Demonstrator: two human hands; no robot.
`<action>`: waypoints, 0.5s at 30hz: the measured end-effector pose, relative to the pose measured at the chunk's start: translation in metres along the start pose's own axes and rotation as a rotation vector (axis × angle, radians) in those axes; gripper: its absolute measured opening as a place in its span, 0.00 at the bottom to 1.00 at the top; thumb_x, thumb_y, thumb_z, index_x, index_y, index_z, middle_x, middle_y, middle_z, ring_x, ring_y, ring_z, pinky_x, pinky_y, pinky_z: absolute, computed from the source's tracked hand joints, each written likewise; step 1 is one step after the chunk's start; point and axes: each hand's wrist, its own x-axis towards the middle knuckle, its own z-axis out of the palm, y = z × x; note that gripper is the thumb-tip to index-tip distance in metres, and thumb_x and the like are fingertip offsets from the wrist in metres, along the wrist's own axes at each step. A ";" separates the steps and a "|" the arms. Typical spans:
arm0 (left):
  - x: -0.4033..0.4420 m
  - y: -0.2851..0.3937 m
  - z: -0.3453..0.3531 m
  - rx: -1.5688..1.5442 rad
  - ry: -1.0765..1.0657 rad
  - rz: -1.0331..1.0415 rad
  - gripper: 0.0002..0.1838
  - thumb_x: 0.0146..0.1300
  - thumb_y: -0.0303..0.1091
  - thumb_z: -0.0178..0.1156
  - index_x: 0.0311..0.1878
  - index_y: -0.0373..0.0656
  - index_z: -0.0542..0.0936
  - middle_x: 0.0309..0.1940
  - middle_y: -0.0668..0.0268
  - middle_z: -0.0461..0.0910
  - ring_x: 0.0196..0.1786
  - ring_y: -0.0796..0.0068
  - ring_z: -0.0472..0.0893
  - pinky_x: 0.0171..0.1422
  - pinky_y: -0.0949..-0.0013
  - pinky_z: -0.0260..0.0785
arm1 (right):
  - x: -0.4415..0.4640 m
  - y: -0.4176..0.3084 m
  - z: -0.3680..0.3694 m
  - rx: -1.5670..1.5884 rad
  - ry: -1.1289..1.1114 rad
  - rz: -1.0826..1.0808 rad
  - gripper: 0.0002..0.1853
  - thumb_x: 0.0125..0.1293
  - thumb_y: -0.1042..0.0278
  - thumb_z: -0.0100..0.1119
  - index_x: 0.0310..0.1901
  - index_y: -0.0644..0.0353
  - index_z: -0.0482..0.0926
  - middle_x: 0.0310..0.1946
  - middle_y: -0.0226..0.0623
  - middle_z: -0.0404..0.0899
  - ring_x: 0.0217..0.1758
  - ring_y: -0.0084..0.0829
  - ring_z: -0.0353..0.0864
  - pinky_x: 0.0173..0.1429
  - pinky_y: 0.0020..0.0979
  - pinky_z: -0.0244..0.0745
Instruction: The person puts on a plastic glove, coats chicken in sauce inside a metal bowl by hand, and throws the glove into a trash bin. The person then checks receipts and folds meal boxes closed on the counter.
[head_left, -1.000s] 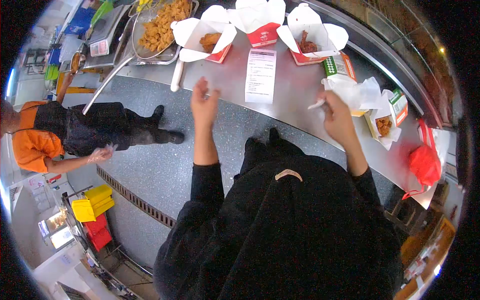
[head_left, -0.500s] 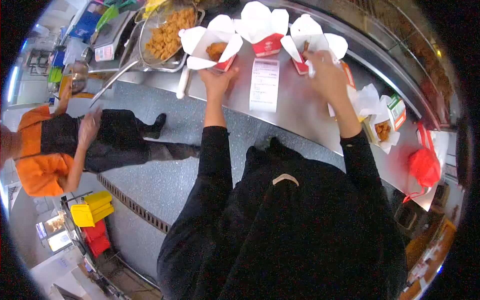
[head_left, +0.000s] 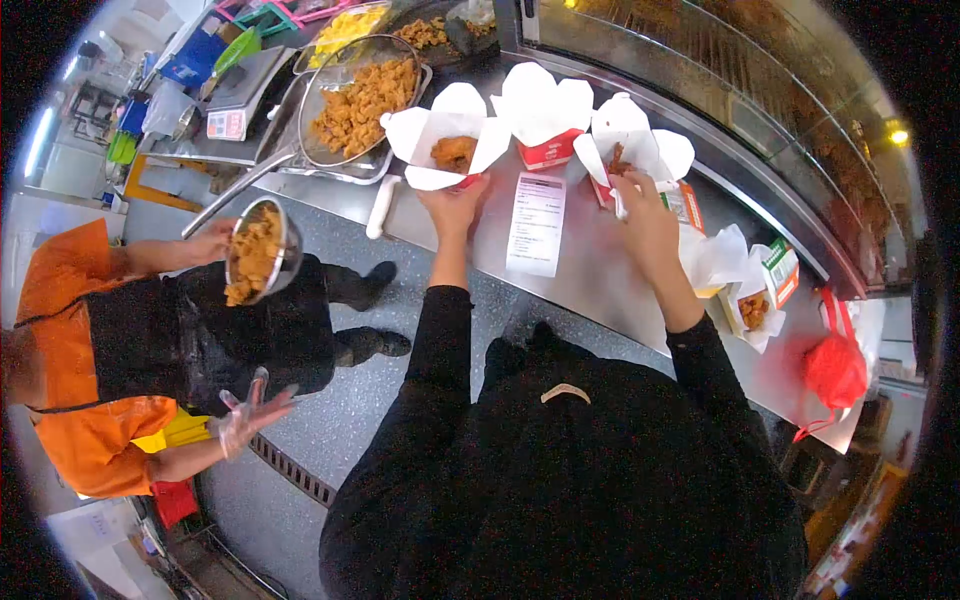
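Note:
My left hand (head_left: 453,207) is wrapped around the lower part of a red and white takeout box (head_left: 413,140); its flaps are open and fried chicken (head_left: 454,153) lies inside. At the near side of another open takeout box (head_left: 662,152), my right hand (head_left: 645,222) has its fingers closed together. Something narrow and white shows below those fingers, too small to name. Brown food (head_left: 619,160) is visible in that box, just beyond my fingertips. Between the two stands a third open takeout box (head_left: 550,150), its inside hidden. A printed receipt (head_left: 536,225) lies flat on the counter between my hands.
A mesh strainer (head_left: 302,150) heaped with fried chicken stands left, near a white-handled utensil (head_left: 382,208). On the right are a paper-lined box of chicken (head_left: 752,312) and a red bag (head_left: 836,370). A co-worker in orange (head_left: 75,265) holds a metal bowl (head_left: 290,262) of chicken.
My view has shifted, so the counter sits lower. Both my hands stay at their boxes. The co-worker has come closer, tilting the bowl so its chicken shows, with a gloved hand spread.

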 end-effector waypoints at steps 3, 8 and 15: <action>0.000 0.007 0.006 -0.263 -0.016 -0.075 0.42 0.32 0.24 0.70 0.52 0.31 0.57 0.49 0.53 0.64 0.52 0.63 0.69 0.54 0.64 0.65 | -0.006 -0.011 -0.011 0.073 -0.011 0.040 0.20 0.47 0.69 0.57 0.46 0.50 0.73 0.45 0.32 0.70 0.39 0.36 0.76 0.38 0.34 0.74; -0.009 0.023 0.010 -0.316 0.042 -0.168 0.41 0.33 0.20 0.67 0.53 0.31 0.55 0.49 0.52 0.64 0.52 0.63 0.69 0.54 0.66 0.65 | -0.010 -0.005 -0.019 0.180 -0.010 0.040 0.18 0.49 0.67 0.58 0.45 0.50 0.74 0.43 0.33 0.72 0.41 0.36 0.75 0.41 0.32 0.72; -0.011 0.006 0.028 -0.226 0.140 -0.109 0.41 0.31 0.23 0.68 0.53 0.31 0.57 0.47 0.52 0.66 0.50 0.61 0.69 0.55 0.65 0.64 | 0.022 -0.013 -0.013 0.203 0.053 -0.074 0.17 0.49 0.66 0.57 0.44 0.50 0.75 0.42 0.34 0.72 0.40 0.36 0.75 0.40 0.34 0.72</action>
